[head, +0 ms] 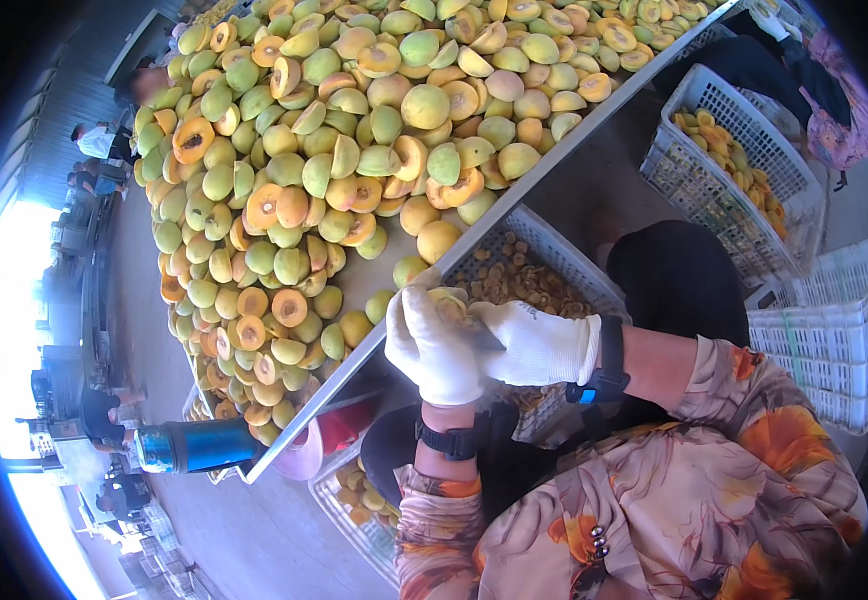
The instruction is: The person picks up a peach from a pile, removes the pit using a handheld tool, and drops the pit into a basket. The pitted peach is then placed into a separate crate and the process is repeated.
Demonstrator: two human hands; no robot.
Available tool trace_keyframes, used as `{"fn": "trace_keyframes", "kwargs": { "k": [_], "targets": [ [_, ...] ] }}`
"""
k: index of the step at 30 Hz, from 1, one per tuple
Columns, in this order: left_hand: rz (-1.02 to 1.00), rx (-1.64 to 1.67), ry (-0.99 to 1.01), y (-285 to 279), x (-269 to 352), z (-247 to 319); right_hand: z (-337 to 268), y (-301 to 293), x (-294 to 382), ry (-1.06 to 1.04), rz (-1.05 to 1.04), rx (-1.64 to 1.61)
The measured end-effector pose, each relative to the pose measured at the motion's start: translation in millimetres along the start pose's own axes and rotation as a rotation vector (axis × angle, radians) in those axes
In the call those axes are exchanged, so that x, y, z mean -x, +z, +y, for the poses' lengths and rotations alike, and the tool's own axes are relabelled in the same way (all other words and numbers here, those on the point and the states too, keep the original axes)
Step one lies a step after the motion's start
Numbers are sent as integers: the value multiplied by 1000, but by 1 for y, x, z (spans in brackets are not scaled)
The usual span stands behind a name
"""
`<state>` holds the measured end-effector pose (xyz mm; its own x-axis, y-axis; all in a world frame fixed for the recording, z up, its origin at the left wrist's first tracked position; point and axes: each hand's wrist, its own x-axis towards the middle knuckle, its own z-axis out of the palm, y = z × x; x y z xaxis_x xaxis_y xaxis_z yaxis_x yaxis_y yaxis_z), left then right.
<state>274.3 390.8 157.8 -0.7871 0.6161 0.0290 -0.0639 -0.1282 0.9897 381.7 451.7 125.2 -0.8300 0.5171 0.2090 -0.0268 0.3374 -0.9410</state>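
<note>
In front of me, over the table's near edge, my left hand (438,345) in a white knitted glove grips a piece of yellowish-green stone fruit (449,304). My right hand (539,345), gloved the same way, is closed in against that fruit; blur hides whether its curled fingers hold a small tool. Beneath both hands, a grey plastic crate (606,289) holds many brown fruit stones (516,277). A large heap of halved stone fruit (291,165), green-yellow outside with orange flesh, covers much of the metal-edged table (385,262). Some halves still show a stone or a dark hollow.
A blue cylindrical flask (201,446) stands at the table's left corner. Near it are red and pink containers (329,435). Fruit crates stand at lower left (336,491) and right (749,217), with stacked white crates (824,337) beside. Another person (824,97) sits upper right.
</note>
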Motion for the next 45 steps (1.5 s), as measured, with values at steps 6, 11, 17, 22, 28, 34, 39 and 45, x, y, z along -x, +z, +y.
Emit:
{"fn": "trace_keyframes", "kwargs": {
  "k": [6, 11, 17, 22, 28, 34, 39, 45],
  "targets": [
    [-9, -105, 96, 3, 4, -3, -5, -11, -2, 25, -77, -126],
    [-41, -129, 155, 8, 10, -3, 0, -19, 2, 52, -187, -79],
    [-314, 237, -152, 1, 1, 3, 6, -22, 15, 149, -135, -112],
    [-102, 100, -74, 10, 8, -5, -13, -29, 8, 171, -247, -147],
    [-85, 208, -178, 22, 13, 0, -2, -36, 12, 114, -290, -5],
    [-116, 132, -155, 27, 21, 13, -15, -52, 14, 166, -365, -109],
    [-111, 254, -279, 35, 25, 16, -25, -68, 26, 396, -450, -240],
    [-203, -124, 131, 14, 41, 20, -20, -52, 34, 108, -416, -163]
  ]
}}
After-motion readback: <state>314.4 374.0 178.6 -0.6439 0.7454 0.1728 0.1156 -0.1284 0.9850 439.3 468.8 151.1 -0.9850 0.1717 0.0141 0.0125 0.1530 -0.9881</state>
